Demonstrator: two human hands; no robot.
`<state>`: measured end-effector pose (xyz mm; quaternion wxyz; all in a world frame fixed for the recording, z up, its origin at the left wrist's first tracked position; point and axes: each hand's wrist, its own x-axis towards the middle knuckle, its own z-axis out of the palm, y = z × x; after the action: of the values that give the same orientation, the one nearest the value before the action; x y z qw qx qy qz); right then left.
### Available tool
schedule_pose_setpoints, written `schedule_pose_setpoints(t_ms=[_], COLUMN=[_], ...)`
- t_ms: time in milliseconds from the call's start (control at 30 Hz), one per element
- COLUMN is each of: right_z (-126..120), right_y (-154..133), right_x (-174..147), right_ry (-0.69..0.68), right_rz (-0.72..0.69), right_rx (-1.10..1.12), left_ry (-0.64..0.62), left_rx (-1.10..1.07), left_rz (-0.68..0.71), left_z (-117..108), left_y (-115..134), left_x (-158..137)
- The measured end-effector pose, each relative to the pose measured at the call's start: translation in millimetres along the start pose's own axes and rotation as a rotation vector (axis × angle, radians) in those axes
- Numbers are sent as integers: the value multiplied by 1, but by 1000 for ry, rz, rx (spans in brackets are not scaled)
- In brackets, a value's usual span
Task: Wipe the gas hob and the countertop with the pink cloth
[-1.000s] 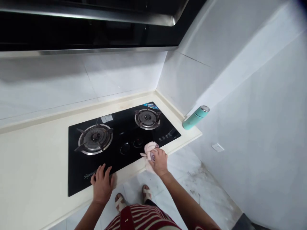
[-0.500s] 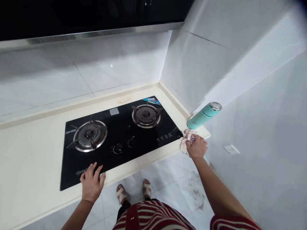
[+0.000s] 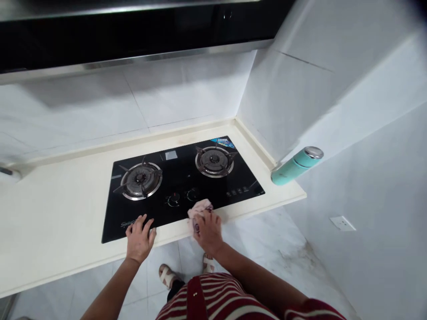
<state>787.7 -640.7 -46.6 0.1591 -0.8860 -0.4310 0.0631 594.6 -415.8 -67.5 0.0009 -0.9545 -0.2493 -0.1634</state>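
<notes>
Pink cloth [image 3: 200,207] bunched in right hand [image 3: 208,227], across hob [image 3: 180,177] front edge and desk [image 3: 60,200] rim. Left hand [image 3: 140,238] grips nothing, fingers spread at hob's edge. Cloth probably light, soft, limp; best gathered by its middle.

Glossy black and glass-smooth, the cooktop [image 3: 182,172] throws back light from where I stand, its two burners [image 3: 141,179] of dull, dark metal circled by shiny steel-like rings. The pale cloth [image 3: 200,206] is soft and matt, creased into loose folds. The cream desk [image 3: 60,200] looks smooth and stone-like, with a low sheen. A turquoise flask [image 3: 287,171] in a satin coat wears a bright metal cap [image 3: 314,153]. Overhead, the range hood [image 3: 133,38] pairs polished black panelling with a metal strip [image 3: 160,56]; the white wall socket [image 3: 342,223] appears to be smooth plastic.
</notes>
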Motion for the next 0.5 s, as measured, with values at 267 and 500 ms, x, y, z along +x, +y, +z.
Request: schedule_pose_setpoints(t_ms=[267, 500], right_z=[11, 5], right_y=[-49, 57], right_x=[17, 48], right_ry=[-113, 439], right_rz=[-288, 50], right_rx=[369, 524], left_ry=[225, -74], left_rx=[-209, -229], left_rz=[-188, -25], left_z=[-13, -21], left_y=[22, 120], left_x=[-9, -8])
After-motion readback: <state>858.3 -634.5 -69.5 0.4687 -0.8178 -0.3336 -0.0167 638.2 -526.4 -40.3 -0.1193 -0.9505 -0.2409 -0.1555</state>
